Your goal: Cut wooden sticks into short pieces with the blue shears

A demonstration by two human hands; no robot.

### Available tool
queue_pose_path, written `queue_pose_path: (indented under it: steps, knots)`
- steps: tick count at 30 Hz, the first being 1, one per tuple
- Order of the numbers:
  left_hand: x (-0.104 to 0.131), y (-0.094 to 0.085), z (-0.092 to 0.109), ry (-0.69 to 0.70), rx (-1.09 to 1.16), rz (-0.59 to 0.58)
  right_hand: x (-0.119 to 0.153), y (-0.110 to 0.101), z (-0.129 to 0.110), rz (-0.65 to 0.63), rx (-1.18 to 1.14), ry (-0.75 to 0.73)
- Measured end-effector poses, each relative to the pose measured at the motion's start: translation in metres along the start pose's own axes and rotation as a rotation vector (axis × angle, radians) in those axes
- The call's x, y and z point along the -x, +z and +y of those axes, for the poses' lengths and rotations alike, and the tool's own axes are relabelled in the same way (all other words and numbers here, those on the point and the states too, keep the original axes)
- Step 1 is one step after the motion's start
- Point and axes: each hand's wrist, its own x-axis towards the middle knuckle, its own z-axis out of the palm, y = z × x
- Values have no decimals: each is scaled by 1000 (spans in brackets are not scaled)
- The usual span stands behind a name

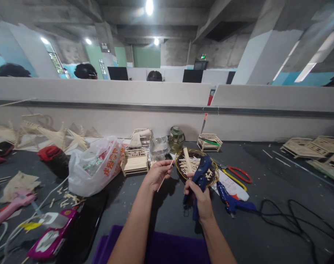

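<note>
My left hand (158,173) pinches a thin wooden stick (161,182) that slants down toward the table. In my right hand (201,196) is a pair of blue hand shears (201,172), with its handles pointing down toward me and its head angled up to the right. The head overlaps a round woven basket (216,175) that holds cut wooden sticks (188,165), some long and many short. There is a gap between the stick in my left hand and the shears. Right of my right hand lies a blue glue gun (235,204).
Red-and-yellow-handled scissors (239,173) lie on paper at the right, near a black cable (293,220). Small stick-built furniture models (135,163) and a green jar (176,139) stand behind. Leftward are a plastic bag (94,168), a pink glue gun (14,205) and a magenta device (50,234).
</note>
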Motion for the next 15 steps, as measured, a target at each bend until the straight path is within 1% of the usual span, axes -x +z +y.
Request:
queue_pose_path:
  steps: [3,5,6,8,10,11,13,15]
  knots:
    - [0,-2,0,7,36,-5,0,4,-1,43,230,-92]
    - [-2,-4,-1,20,50,22,-2,11,-6,73,326,-130]
    - [-2,-5,-1,29,61,41,-5,16,-9,79,335,-127]
    - [-2,-7,0,48,98,77,-14,27,-18,61,287,-62]
    - [-1,-8,2,59,148,87,-24,38,-24,13,215,19]
    - [1,-9,3,59,170,81,-28,43,-25,-10,197,29]
    - [4,-10,3,44,204,58,-34,49,-21,-4,220,-44]
    - [8,-13,1,23,230,45,-36,52,-9,58,301,-154]
